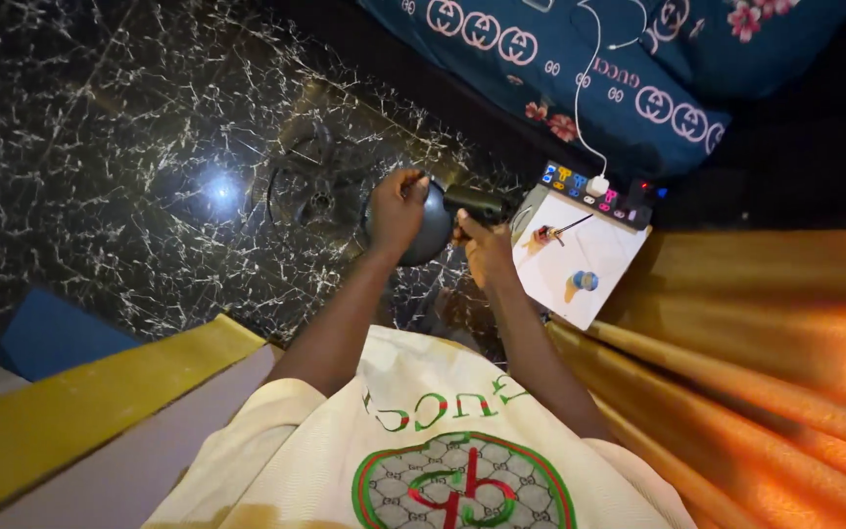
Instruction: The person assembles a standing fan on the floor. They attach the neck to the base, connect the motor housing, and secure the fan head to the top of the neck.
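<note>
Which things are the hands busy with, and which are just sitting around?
In hand:
- left hand gripping the round dark dome
- right hand holding the black handle part joined to it

Lying about:
- white board with a small blue roll and a thin tool
- power strip with white plug
- blue patterned pillow
- orange curtain

Power strip (599, 193), blue tape roll (586, 280)

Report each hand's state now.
Left hand: closed on the round dark dome.
Right hand: closed on the black handle.
</note>
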